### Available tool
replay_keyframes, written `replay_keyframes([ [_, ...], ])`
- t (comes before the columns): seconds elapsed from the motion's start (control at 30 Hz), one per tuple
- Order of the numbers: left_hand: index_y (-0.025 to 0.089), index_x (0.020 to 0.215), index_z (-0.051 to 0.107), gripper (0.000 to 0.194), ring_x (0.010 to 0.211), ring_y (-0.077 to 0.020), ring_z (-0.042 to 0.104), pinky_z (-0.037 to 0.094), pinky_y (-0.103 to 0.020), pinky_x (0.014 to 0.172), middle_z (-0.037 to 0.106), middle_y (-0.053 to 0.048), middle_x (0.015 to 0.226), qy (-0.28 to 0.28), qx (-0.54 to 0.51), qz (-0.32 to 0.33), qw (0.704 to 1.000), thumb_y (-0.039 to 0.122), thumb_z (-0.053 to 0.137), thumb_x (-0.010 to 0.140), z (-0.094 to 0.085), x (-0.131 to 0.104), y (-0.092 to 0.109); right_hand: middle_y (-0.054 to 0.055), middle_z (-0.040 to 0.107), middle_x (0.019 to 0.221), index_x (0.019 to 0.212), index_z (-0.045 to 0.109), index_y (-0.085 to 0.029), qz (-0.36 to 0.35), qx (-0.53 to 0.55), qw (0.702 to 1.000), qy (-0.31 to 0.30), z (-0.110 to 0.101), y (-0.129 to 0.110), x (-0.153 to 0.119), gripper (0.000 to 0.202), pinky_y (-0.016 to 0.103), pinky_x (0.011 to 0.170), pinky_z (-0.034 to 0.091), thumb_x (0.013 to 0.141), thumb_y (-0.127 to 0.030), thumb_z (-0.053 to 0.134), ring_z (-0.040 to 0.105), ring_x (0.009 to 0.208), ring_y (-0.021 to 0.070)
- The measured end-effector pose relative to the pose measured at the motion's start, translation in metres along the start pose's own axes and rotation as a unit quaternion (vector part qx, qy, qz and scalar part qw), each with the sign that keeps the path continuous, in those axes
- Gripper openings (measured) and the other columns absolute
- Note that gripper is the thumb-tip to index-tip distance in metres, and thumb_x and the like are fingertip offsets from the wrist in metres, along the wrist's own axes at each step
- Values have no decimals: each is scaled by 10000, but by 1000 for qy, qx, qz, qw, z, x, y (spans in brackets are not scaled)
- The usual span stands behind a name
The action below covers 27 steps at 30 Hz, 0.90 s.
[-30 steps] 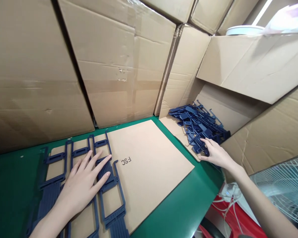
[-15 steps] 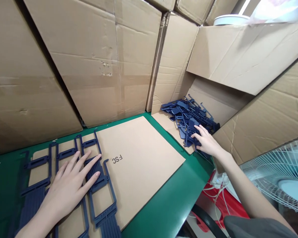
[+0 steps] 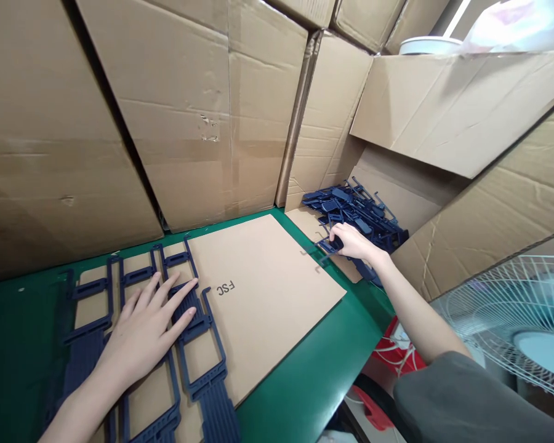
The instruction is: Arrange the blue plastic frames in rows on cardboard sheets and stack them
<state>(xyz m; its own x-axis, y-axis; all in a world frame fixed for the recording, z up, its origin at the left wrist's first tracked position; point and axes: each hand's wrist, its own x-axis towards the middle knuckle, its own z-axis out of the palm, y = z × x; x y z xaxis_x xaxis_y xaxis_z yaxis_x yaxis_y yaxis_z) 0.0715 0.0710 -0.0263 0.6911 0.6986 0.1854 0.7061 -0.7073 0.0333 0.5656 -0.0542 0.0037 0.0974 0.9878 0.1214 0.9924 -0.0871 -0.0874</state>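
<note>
My left hand (image 3: 150, 326) lies flat with fingers spread over several dark blue plastic frames (image 3: 200, 338), set side by side on a flat cardboard sheet (image 3: 268, 295) printed "FSC". These frames have open rectangular windows and ribbed sections. At the right, my right hand (image 3: 353, 242) is closed on a blue plastic frame (image 3: 325, 246), whose thin hooked ends point left, blurred by motion, over the sheet's right edge. Behind that hand is a tangled pile of similar blue plastic frames (image 3: 364, 206), inside an open cardboard box lying on its side.
Tall cardboard boxes (image 3: 189, 123) line the back of the green table (image 3: 295, 375). The open box's flap (image 3: 447, 111) overhangs the pile. A white wire-cage fan (image 3: 517, 320) stands at the right, near cables and a red item (image 3: 373, 406) below the table edge.
My right hand has drawn back left from the pile, its fingers now closed on a blue frame. My left hand stays on the laid-out frames; the whole view has shifted slightly.
</note>
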Motion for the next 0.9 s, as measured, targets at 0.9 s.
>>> replay_keyframes([
  [0.9, 259, 1449, 364, 600, 1430, -330, 150, 268, -549, 1085, 307, -50, 1521, -7, 15, 11, 1000, 532, 260, 924, 0, -1, -1, 94, 577, 1069, 1038, 461, -220, 178, 35, 976, 119, -8, -5, -50, 478, 376, 827, 482, 683, -450, 684, 585, 1001, 278],
])
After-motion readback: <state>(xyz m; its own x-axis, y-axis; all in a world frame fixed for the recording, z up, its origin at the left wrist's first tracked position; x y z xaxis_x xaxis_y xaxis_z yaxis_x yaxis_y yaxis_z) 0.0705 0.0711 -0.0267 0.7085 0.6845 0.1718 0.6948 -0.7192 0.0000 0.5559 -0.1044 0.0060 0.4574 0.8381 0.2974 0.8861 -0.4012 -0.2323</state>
